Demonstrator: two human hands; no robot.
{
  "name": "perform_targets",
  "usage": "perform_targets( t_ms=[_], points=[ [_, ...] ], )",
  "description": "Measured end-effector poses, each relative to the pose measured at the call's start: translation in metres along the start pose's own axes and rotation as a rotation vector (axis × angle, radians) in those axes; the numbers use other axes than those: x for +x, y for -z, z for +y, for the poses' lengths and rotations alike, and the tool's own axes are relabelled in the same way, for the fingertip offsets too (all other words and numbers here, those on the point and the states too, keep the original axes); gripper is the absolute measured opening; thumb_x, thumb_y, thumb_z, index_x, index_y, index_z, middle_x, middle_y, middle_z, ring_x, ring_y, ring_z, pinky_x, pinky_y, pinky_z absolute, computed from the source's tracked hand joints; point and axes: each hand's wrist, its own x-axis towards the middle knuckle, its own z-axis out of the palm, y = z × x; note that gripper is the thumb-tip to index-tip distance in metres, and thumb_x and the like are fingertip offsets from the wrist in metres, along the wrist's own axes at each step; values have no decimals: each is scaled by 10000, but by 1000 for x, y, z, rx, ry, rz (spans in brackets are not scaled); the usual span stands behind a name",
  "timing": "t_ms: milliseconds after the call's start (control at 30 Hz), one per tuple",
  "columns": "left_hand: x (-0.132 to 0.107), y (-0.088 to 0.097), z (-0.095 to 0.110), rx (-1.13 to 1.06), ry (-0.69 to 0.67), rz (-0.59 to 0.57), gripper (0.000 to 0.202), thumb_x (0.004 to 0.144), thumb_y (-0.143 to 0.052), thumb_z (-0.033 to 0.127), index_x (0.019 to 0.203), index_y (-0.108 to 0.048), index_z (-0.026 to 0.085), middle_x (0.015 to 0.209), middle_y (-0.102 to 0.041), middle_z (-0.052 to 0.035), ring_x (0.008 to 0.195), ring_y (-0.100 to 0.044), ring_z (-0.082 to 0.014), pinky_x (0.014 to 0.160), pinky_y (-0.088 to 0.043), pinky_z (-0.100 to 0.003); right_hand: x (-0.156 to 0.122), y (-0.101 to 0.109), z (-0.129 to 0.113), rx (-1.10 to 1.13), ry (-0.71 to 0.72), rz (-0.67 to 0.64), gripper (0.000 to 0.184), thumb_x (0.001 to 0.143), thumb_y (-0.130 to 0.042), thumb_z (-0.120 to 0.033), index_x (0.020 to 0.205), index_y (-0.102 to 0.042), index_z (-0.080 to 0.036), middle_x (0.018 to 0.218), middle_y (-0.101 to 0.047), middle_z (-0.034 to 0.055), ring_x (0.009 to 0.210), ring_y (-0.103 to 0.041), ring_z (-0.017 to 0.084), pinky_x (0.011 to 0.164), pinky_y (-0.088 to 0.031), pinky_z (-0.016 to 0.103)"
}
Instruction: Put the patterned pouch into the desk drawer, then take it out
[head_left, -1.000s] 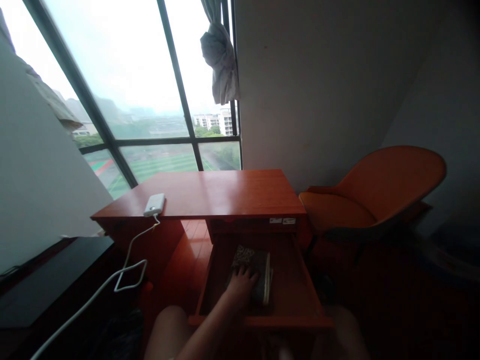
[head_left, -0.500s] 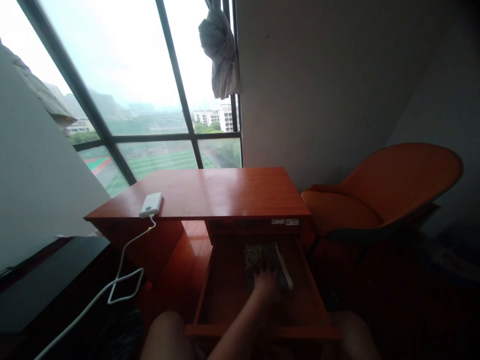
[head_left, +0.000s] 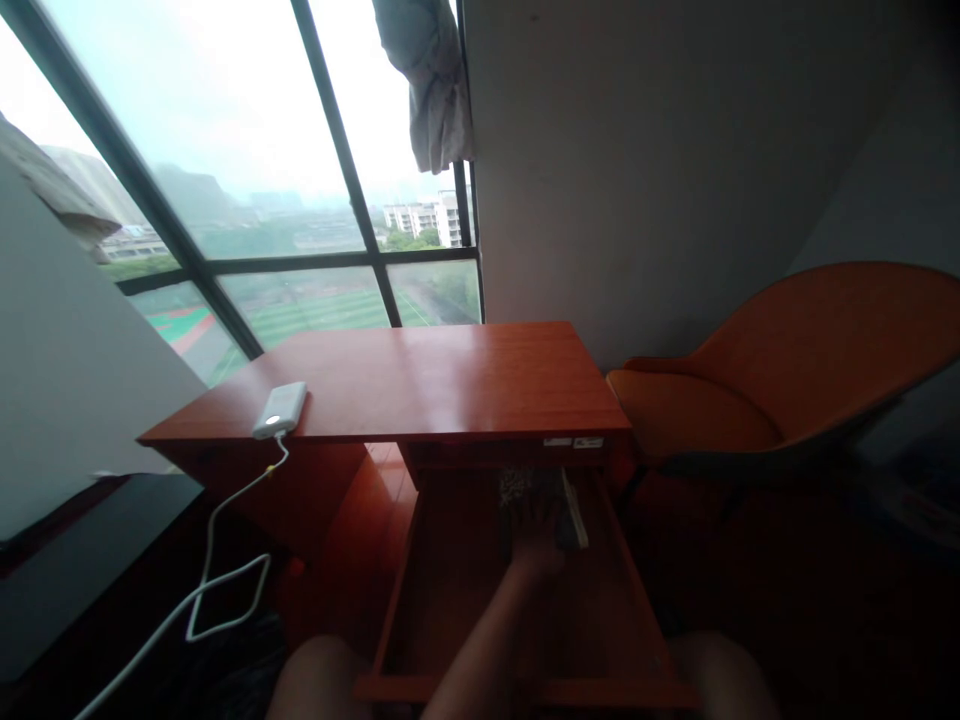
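Note:
My left hand (head_left: 536, 528) reaches into the pulled-out desk drawer (head_left: 450, 600). Its fingers are spread and lie flat on a dark, book-like item (head_left: 573, 537) with a pale squiggly pattern at its far left corner and a pale edge along its right side. Much of that item is covered by the hand, and its far end lies close to the desktop's front edge. Dim light hides finer detail there. My right hand is out of view.
On the wooden desk (head_left: 465, 375) lies a white power bank (head_left: 281, 408) with a white cable (head_left: 212, 540) hanging toward the lower left. An orange chair (head_left: 697, 405) stands at the right. My knees flank the drawer. A dark flat surface (head_left: 90, 570) is at the left.
My left hand and the book-like item under it have moved farther back in the drawer, toward the desk. The camera view has shifted slightly.

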Motion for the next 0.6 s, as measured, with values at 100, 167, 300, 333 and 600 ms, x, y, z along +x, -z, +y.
perform_targets(
  t_ms=[100,167,300,333,600],
  points=[
    [8,6,-10,46,40,14,844,732,-535,468,1510,-253,303,1615,-178,-55,1456,-112,-391,1152,-38,-630,8,12,-17,-13,-62,78,283,783,-649,-424,1019,-619,-270,959,-655,42,900,-657,197,535,-550,277],
    [10,12,-20,78,62,20,842,734,-539,439,1512,-250,291,1613,-188,-57,1456,-122,-382,1154,-51,-617,12,24,-32,-31,-90,121,324,769,-664,-407,1060,-603,-276,881,-656,29,759,-661,171,436,-502,238],
    [7,30,-55,147,153,12,839,744,-540,395,1516,-241,262,1605,-218,-75,1451,-143,-384,1145,-92,-613,11,41,-47,-57,-99,155,316,714,-668,-322,1014,-607,-400,624,-596,-20,423,-566,187,248,-359,244],
    [6,35,-67,172,186,16,832,744,-542,384,1514,-250,262,1601,-232,-78,1447,-157,-385,1142,-108,-608,10,42,-47,-57,-94,156,296,708,-659,-316,979,-613,-425,597,-584,-22,396,-553,202,234,-353,262],
    [-10,67,-131,258,293,61,784,759,-528,344,1496,-304,195,1573,-291,-137,1429,-233,-373,1155,-93,-545,0,-5,6,6,-83,152,290,775,-656,-430,1014,-612,-272,942,-652,42,866,-661,198,475,-530,265]
  ],
)
